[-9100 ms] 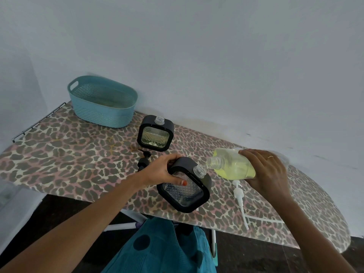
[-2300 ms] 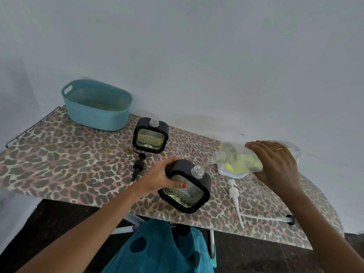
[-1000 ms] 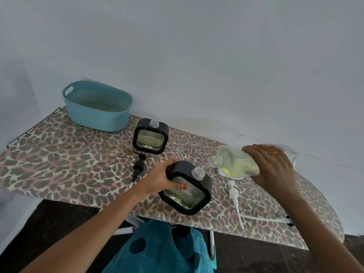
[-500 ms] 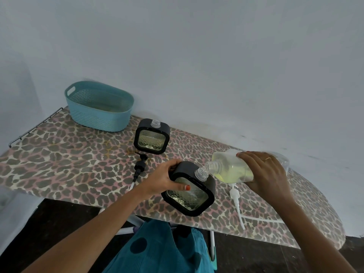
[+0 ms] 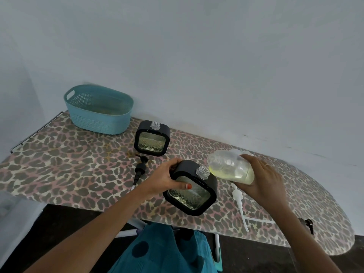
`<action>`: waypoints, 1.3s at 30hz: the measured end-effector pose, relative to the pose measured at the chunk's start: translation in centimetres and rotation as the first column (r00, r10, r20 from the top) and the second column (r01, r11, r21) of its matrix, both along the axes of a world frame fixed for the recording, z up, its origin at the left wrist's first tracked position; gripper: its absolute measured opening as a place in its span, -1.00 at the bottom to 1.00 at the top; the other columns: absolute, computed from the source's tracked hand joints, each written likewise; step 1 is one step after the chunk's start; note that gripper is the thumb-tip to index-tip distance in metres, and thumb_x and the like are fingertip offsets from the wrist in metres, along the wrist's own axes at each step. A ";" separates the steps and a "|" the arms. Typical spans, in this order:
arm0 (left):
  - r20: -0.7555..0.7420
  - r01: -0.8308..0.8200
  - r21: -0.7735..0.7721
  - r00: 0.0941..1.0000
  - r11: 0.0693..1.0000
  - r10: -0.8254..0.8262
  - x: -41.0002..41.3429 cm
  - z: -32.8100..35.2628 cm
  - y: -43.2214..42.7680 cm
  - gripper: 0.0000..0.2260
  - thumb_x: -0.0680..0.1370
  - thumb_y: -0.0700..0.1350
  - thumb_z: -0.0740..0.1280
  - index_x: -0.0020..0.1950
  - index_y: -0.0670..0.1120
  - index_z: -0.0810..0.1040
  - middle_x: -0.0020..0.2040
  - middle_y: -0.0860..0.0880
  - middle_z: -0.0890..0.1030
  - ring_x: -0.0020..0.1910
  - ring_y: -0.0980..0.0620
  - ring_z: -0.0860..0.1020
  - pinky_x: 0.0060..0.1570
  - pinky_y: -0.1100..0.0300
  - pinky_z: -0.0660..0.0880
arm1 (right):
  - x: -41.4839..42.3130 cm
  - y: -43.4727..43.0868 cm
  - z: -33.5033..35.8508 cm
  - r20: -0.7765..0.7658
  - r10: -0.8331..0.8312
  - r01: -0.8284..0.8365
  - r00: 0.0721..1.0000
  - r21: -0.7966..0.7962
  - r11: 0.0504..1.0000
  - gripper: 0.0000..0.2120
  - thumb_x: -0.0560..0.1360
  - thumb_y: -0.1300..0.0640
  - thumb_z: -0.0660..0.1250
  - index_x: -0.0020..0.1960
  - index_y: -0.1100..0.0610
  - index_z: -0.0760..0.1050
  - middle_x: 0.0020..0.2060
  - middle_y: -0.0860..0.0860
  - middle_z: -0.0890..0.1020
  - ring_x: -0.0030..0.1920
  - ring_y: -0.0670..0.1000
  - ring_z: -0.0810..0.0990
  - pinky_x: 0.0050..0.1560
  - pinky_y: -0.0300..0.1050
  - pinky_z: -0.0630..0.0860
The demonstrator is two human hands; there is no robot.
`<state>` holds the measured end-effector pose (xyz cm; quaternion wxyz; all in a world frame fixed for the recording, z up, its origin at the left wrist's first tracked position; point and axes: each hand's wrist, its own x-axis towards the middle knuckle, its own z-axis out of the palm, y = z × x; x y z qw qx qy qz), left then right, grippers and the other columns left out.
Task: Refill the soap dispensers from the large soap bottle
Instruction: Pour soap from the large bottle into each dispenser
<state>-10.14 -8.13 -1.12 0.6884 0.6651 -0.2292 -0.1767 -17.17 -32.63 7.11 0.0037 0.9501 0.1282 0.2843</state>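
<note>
Gripping the near dispenser [image 5: 192, 191] by its black frame, the left hand [image 5: 163, 179] tips it rightward, fingers curled over the top edge and thumb on the glass face. This likely brings the open neck [image 5: 202, 172] toward the bottle. Cannot tell whether its lower corner rests on the board [image 5: 59, 164].

Right hand [image 5: 264, 179] wraps round the bottle [image 5: 230, 168] body. Bottle lies nearly level, mouth just above and beside the neck, apparently not touching. Yellow soap pools along the lower side. No stream visible.

Judgement: mid-refill of this dispenser, not pouring at this instant; more tilt needed.

Far dispenser [image 5: 152, 138] stands upright on the board, neck open, some liquid inside. Black pump [image 5: 140, 168] lies left of the dispensers. White pump [image 5: 239, 201] lies by the right wrist. Both probably set aside so the necks are open. Basket [image 5: 98, 110] at far left.

Risk: the neck is narrow, so soap could spill onto the cover.
</note>
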 end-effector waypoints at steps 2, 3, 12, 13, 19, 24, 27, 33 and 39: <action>-0.012 -0.011 -0.003 1.000 1.000 0.010 0.3 0.2 -0.1 -0.40 0.08 0.15 0.56 0.05 0.07 0.48 -0.02 0.07 0.61 -0.04 0.19 0.60 -0.05 0.32 0.53 | 0.0 0.1 -0.7 -0.063 -0.104 0.113 0.993 0.158 0.981 -0.33 0.16 -0.07 0.58 0.15 0.17 0.45 -0.10 0.14 0.66 -0.20 0.20 0.65 -0.29 -0.05 0.50; -0.018 -0.022 0.003 1.000 1.000 0.023 0.6 0.2 -0.2 -0.37 0.05 0.18 0.56 0.05 0.07 0.49 -0.03 0.07 0.62 -0.03 0.17 0.61 -0.04 0.30 0.54 | 0.0 0.2 -0.9 -0.114 -0.150 0.176 0.982 0.263 0.949 -0.31 0.16 -0.02 0.59 0.19 0.18 0.44 -0.03 0.14 0.65 -0.13 0.20 0.63 -0.21 -0.03 0.49; -0.024 -0.143 -0.016 0.990 0.990 0.142 3.4 0.6 -2.2 -0.54 0.21 -0.13 0.53 0.05 0.01 0.46 -0.02 0.02 0.59 -0.08 0.22 0.60 -0.06 0.36 0.53 | -0.7 0.0 -6.7 -0.202 -0.193 0.258 0.960 0.907 0.332 -0.44 0.16 0.07 0.56 0.04 -0.02 0.34 -0.07 -0.07 0.55 -0.05 0.06 0.58 -0.10 -0.06 0.55; -0.024 -0.149 -0.021 0.989 0.989 0.149 3.7 0.7 -2.6 -0.49 0.15 -0.02 0.54 0.04 0.04 0.47 -0.02 0.04 0.60 -0.06 0.20 0.61 -0.05 0.34 0.53 | -0.7 0.3 -7.2 -0.199 -0.182 0.244 0.963 0.931 0.272 -0.46 0.18 0.13 0.55 0.03 -0.02 0.35 -0.08 -0.11 0.54 -0.07 0.01 0.58 -0.12 -0.09 0.57; -0.050 -0.233 -0.034 0.972 0.972 0.231 6.3 0.8 -5.4 -0.53 0.26 -0.20 0.50 0.11 -0.01 0.45 0.02 0.02 0.59 0.04 0.05 0.57 0.05 0.27 0.53 | -0.9 0.5 -9.9 -0.166 -0.171 0.198 0.971 0.961 0.191 -0.44 0.19 0.17 0.57 0.06 -0.04 0.35 -0.05 -0.07 0.57 -0.02 0.03 0.59 -0.02 -0.06 0.55; -0.092 -0.263 -0.089 0.963 0.961 0.255 8.4 0.8 -7.3 -0.53 0.33 -0.33 0.44 0.18 -0.11 0.42 0.01 0.02 0.57 0.00 0.11 0.56 -0.08 0.38 0.54 | -1.4 0.0 -10.8 -0.145 -0.103 0.157 0.984 0.981 0.116 -0.38 0.18 0.19 0.55 0.07 -0.20 0.32 0.05 0.00 0.57 0.07 -0.07 0.57 -0.15 -0.39 0.55; -0.116 -0.313 -0.092 0.946 0.945 0.302 9.5 0.0 -8.2 -0.54 0.32 -0.37 0.44 0.14 -0.08 0.42 -0.02 0.02 0.56 -0.03 0.09 0.55 -0.12 0.37 0.56 | -1.7 0.1 -11.0 -0.153 -0.111 0.168 0.982 0.977 0.135 -0.35 0.13 0.00 0.62 0.02 -0.36 0.32 0.02 -0.06 0.58 0.04 -0.09 0.57 -0.05 -0.15 0.59; -0.119 -0.299 -0.053 0.949 0.953 0.291 10.7 -1.5 -9.1 -0.51 0.33 -0.38 0.43 0.20 -0.13 0.40 -0.01 0.02 0.56 -0.03 0.09 0.55 -0.07 0.32 0.57 | -1.4 -0.1 -11.0 -0.103 -0.100 0.114 0.990 0.988 0.108 -0.34 -0.02 -0.32 0.54 0.02 -0.41 0.35 -0.03 -0.23 0.59 0.04 -0.14 0.59 -0.02 -0.27 0.54; -0.146 -0.317 -0.033 0.940 0.948 0.309 11.5 -2.4 -9.0 -0.49 0.32 -0.39 0.44 0.20 -0.10 0.40 0.00 0.02 0.55 0.00 0.08 0.54 -0.05 0.31 0.57 | -1.4 -0.2 -11.4 -0.088 -0.117 0.105 0.989 0.985 0.140 -0.35 0.01 -0.38 0.51 0.04 -0.39 0.35 -0.02 -0.13 0.58 0.05 -0.02 0.60 0.03 -0.11 0.56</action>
